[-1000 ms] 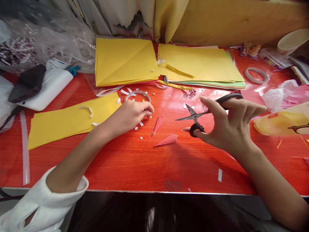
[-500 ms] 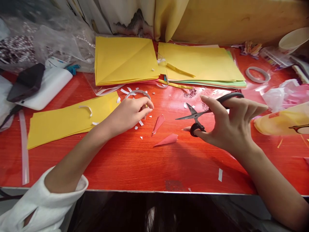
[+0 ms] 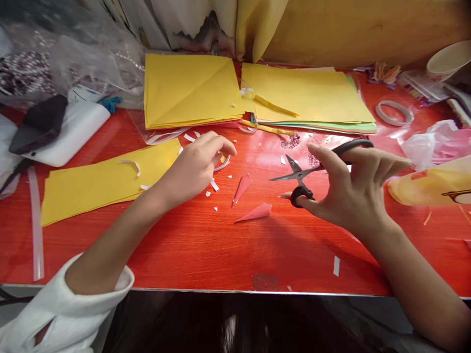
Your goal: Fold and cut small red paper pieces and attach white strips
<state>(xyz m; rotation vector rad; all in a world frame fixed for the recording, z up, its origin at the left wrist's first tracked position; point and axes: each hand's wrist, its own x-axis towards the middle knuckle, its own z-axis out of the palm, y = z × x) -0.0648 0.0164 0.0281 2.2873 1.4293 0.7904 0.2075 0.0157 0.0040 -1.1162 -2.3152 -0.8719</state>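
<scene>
In the head view, my left hand [image 3: 195,166] hovers over a white tape ring [image 3: 224,163], hiding most of it. Its fingers are loosely bent and look apart, with a small yellow bit showing below them; nothing held is visible. My right hand [image 3: 349,191] holds black-handled scissors [image 3: 300,175], the thumb through the lower loop and the upper handle against the fingers. Their blades are spread and point left. Between the hands lie two folded pink paper pieces, one upright-slanting [image 3: 242,189] and one lower [image 3: 254,213], both apart from the blades.
Yellow paper strips [image 3: 91,181] lie left on the red table [image 3: 206,255]. Yellow paper stacks [image 3: 187,88] fill the back. White scraps [image 3: 214,185] are scattered near the middle. At right are a tape roll [image 3: 394,113], a paper cup [image 3: 447,61] and a yellowish container [image 3: 427,186].
My left hand has shifted slightly up, its fingers lifting from a pinch and covering more of the tape ring. The right hand and scissors stay almost the same.
</scene>
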